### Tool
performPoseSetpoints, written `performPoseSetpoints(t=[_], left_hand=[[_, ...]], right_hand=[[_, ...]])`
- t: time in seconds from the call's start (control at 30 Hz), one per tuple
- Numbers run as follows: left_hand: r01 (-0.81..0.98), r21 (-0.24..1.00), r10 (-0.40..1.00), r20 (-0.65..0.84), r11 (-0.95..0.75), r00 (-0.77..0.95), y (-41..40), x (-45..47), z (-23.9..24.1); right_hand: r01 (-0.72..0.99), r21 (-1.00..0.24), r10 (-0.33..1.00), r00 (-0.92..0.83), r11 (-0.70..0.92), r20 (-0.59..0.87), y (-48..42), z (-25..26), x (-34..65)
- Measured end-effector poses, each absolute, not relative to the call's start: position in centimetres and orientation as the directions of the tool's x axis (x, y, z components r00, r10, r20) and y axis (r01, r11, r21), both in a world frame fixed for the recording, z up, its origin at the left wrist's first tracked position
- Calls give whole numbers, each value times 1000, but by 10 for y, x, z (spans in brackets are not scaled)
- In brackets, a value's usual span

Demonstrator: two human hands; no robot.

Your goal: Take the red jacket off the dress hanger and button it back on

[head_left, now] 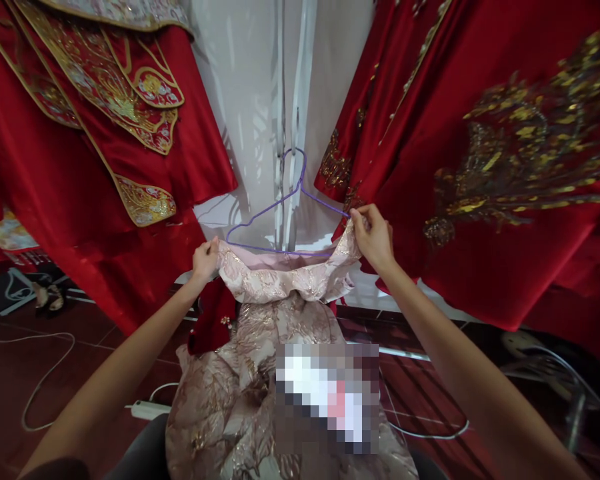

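A pale pink dress (280, 327) with a shiny gold brocade pattern hangs in front of me and spreads down over my lap. My left hand (205, 259) pinches the left end of its wide, folded neckline. At the other end, my right hand (373, 237) grips the neckline's shoulder edge, close to the hanger's right arm. The purple hanger (267, 213) has its hook over a white metal rail, and its lower bar runs inside the neckline. A blurred-out patch covers a bright object lying on the skirt.
Red garments with gold embroidery hang on the left (200, 153) and right (430, 133). A white power strip (150, 409) and cables lie on the dark red tiled floor. Shoes (49, 297) stand at far left; a metal-legged piece (575, 407) is at right.
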State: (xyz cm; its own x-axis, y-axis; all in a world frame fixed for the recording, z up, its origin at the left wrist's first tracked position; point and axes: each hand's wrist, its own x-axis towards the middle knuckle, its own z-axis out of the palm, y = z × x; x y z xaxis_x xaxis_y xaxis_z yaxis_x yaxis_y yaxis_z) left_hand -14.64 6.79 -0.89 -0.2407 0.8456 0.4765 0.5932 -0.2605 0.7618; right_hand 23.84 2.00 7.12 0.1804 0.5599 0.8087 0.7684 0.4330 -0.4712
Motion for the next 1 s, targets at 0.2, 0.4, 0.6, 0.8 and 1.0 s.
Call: performPoseSetpoints(t=[0.2,0.4,0.6,0.8,1.0], left_hand=[[598,593,766,640,-539,56,78,-115,50],[754,422,754,640,-504,145,64,-114,67],[913,398,902,420,-87,-98,10,-110,-14],[996,70,997,61,-47,43,-32,-116,-48],[972,214,972,-190,-95,137,9,-194,-5]], right_hand=[[755,-478,585,157,449,796,16,67,238],[763,-479,582,169,434,795,14,65,236],[776,-475,581,176,415,795,15,65,232],[753,-504,598,186,423,779,19,64,235],[715,-513,625,137,474,768,17,67,238]])
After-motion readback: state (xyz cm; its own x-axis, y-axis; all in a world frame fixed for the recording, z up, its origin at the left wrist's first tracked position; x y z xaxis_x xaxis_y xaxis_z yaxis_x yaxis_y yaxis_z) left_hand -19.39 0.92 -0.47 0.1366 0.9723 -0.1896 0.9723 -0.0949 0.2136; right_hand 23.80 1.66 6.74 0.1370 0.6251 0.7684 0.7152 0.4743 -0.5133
